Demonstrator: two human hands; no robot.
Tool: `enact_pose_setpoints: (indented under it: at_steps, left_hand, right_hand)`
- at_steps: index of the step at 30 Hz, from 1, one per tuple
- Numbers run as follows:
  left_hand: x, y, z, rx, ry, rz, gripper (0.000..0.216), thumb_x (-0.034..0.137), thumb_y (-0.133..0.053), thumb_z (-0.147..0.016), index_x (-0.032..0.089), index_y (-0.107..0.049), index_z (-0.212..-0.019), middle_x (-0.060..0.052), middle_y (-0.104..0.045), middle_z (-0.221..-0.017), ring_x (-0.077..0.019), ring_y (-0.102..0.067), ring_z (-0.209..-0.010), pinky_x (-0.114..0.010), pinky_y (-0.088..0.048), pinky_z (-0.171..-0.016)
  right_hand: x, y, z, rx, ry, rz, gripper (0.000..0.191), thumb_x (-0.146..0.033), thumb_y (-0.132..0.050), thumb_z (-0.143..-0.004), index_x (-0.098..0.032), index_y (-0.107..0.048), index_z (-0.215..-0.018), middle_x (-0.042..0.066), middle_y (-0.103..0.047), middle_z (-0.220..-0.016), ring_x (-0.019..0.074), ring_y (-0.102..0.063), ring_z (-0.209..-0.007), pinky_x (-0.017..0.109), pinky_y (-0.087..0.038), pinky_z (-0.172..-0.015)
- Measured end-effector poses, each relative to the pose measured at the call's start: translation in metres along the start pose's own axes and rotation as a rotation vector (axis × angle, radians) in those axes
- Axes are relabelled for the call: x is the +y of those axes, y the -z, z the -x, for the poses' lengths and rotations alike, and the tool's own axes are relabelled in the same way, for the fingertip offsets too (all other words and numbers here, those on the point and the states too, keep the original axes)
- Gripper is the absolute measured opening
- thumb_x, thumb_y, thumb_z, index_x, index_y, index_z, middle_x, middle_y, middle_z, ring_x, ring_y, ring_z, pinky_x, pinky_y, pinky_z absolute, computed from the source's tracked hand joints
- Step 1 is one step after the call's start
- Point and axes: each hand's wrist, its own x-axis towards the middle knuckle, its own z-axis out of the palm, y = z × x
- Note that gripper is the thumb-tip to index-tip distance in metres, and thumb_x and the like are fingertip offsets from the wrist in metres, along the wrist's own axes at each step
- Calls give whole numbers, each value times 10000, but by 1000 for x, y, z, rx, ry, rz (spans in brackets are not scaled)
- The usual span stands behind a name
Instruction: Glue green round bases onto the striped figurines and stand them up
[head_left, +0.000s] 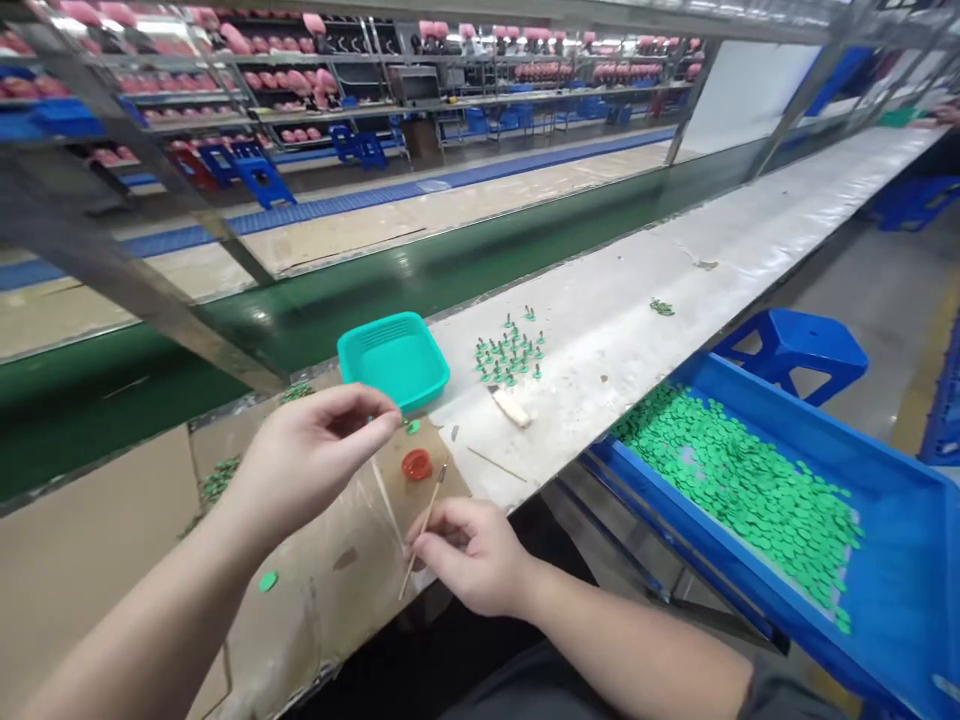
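My right hand grips a thin paintbrush near the table's front edge, its dark tip pointing up and away. Just beyond the tip sits a small red dish. My left hand is raised over the cardboard, thumb and forefinger pinched; whatever they hold is too small to make out. Below those fingertips lies a small green piece. A loose green disc rests on the cardboard. Farther back, several green discs with dark upright stems stand grouped on the white table.
A teal basket stands behind my left hand. Beside the group lie a whitish block and a thin stick. At right, a blue tray holds many green discs, near a blue stool. Metal posts slant at left.
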Motion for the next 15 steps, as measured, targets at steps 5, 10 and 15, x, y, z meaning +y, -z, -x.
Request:
enact_pose_setpoints:
  at_steps: [5,10,15]
  left_hand:
    - [15,-52,-64,-116,-225,-103,288,519,-760,-970,266,-846,-865,-28,-801,-928,-223,-715,-895,-384,-620,-903]
    - [39,-130,-98,-200,-388,-257,275,475,-814,-1100,205,-803,-1154,-81,-814,-1244,-253,-764,-1200,-516,-658,-1143]
    - [47,-176,-110,-137,-334,-402,373,493,-796,-1121,219,-772,-1373,-125,-770,-1477,-296,-755,-1337,-564,-673,-1183]
  right_hand:
    - [-12,11,27,18,58,-25,212,-419,-720,-1044,-213,-763,-1024,89,-888,-943,218,-887,-831,322,-739,-817]
    - [-27,32,51,58,170,70,79,-262,-748,-981,-215,-810,-978,86,-907,-944,218,-879,-835,301,-707,-831]
    - [-39,47,63,97,203,112,57,-221,-756,-987,-237,-796,-949,75,-917,-959,229,-890,-861,306,-711,-855]
